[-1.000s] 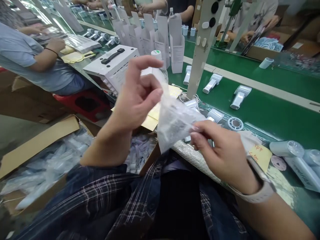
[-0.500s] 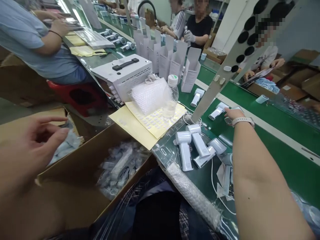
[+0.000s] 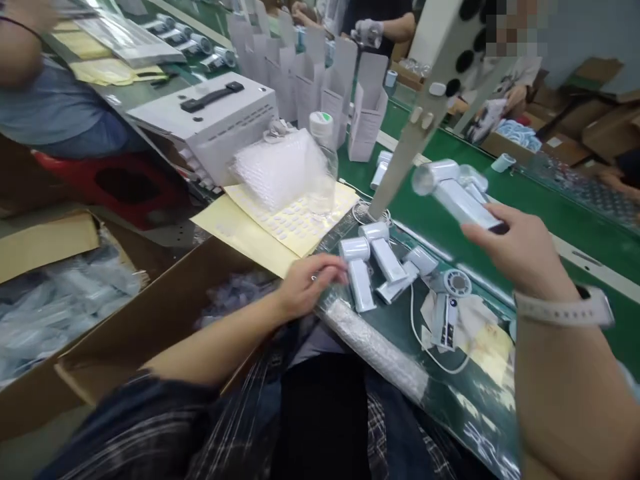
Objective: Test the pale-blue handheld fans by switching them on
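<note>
My right hand (image 3: 525, 247) is raised over the green belt, its fingers closed round the handle end of a pale blue handheld fan (image 3: 460, 193). The fan's round head points away to the left. My left hand (image 3: 313, 283) is over the bench corner with thumb and fingers drawn together, and nothing shows in them. Beside its fingertips lies a group of similar fans (image 3: 360, 273). Closer to me, another fan (image 3: 445, 307) rests on pale paper, its round grille facing up. A white cable (image 3: 415, 327) curves past it.
Cardboard boxes of bagged parts (image 3: 65, 300) stand at my left. Yellow sticker sheets (image 3: 250, 230), bubble wrap (image 3: 280, 167), a clear bottle (image 3: 323, 167) and a white machine (image 3: 205, 127) crowd the bench. A metal post (image 3: 425, 113) rises beside the belt. Other people work opposite and at left.
My right hand has lifted a fan off the belt and brought it closer. My left hand has swung from above the left box to the bench corner. The view has shifted.
</note>
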Tool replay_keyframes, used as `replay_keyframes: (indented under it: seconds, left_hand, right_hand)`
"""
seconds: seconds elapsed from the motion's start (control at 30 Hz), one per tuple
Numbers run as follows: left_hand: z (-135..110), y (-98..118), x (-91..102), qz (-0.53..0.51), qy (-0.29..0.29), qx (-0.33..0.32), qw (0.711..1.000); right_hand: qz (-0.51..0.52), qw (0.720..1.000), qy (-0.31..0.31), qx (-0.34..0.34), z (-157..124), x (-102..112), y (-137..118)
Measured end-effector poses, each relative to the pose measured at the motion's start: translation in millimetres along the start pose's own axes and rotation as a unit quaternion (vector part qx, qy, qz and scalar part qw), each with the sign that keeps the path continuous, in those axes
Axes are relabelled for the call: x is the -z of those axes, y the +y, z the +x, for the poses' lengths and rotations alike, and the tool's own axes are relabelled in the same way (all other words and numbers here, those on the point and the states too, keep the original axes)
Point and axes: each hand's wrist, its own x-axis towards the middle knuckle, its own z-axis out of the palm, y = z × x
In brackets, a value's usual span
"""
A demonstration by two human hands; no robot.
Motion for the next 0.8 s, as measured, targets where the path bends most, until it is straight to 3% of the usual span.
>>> replay_keyframes:
  seconds: [0.03, 0.13, 0.2, 0.27, 0.33, 0.4, 0.47, 0.5, 0.6, 0.7, 0.8]
  left_hand:
    - [12.8, 5.8, -32.9, -0.132, -0.037, 0.024, 0.990]
    - [41.0, 27.7, -119.7, -0.423, -0.071, 0.097, 0.898]
    - [49.2, 37.9, -155.1, -0.490, -0.064, 0.149, 0.856]
    - [51.7, 42.2, -172.7, -0.490, -0.087, 0.187, 0.847]
    - [52.0, 43.4, -179.8, -0.461, -0.145, 0.202, 0.852]
    - [52.3, 44.3, -182.8, -0.421, -0.180, 0.190, 0.868]
    - [53.6, 45.5, -184.1, -0.386, -0.162, 0.158, 0.894]
    - [54.4, 46.0, -183.8, -0.371, -0.142, 0.139, 0.907]
    - [56.3, 45.7, -178.0, -0.332, -0.109, 0.097, 0.932]
    - [56.0, 44.2, -167.6, -0.314, -0.100, 0.072, 0.941]
    - [53.9, 44.2, -161.5, -0.353, -0.100, 0.057, 0.928]
  right_hand:
    - [0.003, 0.998, -0.030, 0.046, -30.7, 5.2, -6.5]
    - [-0.006, 0.990, 0.006, 0.137, -118.2, 9.0, -23.8]
    - [-0.020, 0.989, 0.008, 0.149, -162.6, 11.2, -22.6]
    - [0.029, 0.988, -0.043, 0.143, -191.6, 17.6, -6.2]
    - [0.138, 0.982, -0.087, 0.091, -205.1, 22.1, 22.2]
    - [0.179, 0.981, -0.067, -0.041, -206.1, 14.7, 54.2]
    - [0.098, 0.976, -0.014, -0.192, -200.6, -6.9, 79.3]
    - [0.074, 0.973, -0.013, -0.219, -197.7, -20.0, 86.9]
    - [0.086, 0.974, -0.042, -0.206, -197.6, -47.9, 90.0]
    - [0.172, 0.967, -0.080, -0.168, -212.8, -45.3, 75.9]
    - [0.353, 0.913, -0.163, -0.120, -229.9, -32.1, 55.7]
